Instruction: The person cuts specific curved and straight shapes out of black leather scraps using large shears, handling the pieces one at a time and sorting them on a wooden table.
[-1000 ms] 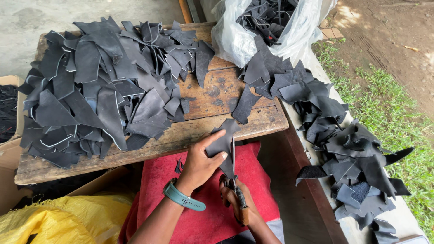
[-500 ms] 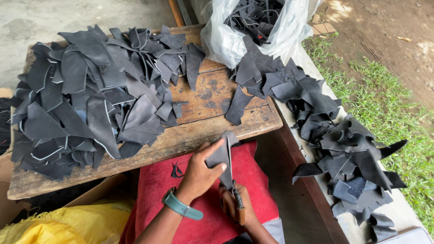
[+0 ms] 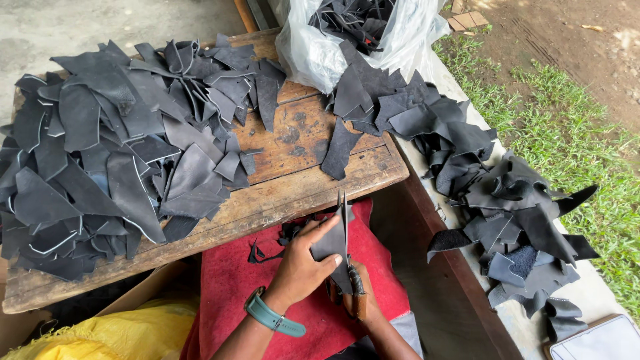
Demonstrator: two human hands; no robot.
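The left hand (image 3: 303, 263) pinches a dark leather scrap (image 3: 331, 245), thin, light and limp, beside the upright scissors (image 3: 345, 233). The right hand (image 3: 360, 303) has its fingers closed around the handles below.

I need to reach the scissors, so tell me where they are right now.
In the head view, low and centre, the scissors stand upright in the right hand, blades up beside the dark leather scrap held by the left hand, over the red cloth.
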